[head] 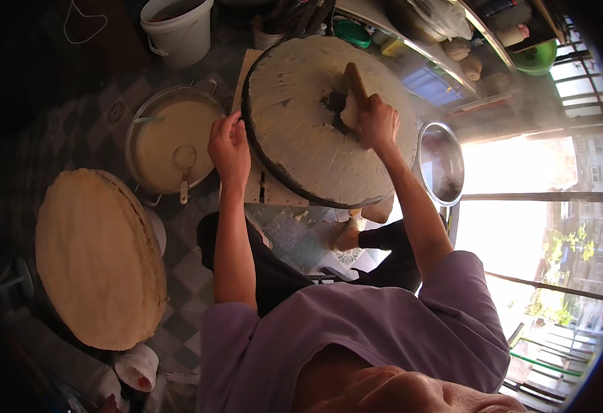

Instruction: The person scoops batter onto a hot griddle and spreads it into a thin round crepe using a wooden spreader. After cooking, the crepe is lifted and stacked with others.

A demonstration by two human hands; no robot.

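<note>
A large round griddle (pixel 301 149) lies before me, coated with a thin layer of pale batter that has a dark bare patch near the middle. My right hand (pixel 378 121) grips a wooden scraper (pixel 356 85) over that patch, and pale matter shows beside the tool. At the griddle's left rim is my left hand (pixel 229 149), fingers slightly bent, with nothing visible in it. Left of that hand stands a metal pot of batter (pixel 157 144) with a ladle (pixel 184 180) in it. A tall stack of round flatbreads (pixel 100 258) sits farther left.
A white plastic bucket (pixel 180 41) stands at the top left. Right of the griddle is a metal basin (pixel 441 164). Shelves with a blue basket (pixel 430 85) and a green bowl (pixel 536 58) run along the upper right. Near the stack lies a white container (pixel 137 367).
</note>
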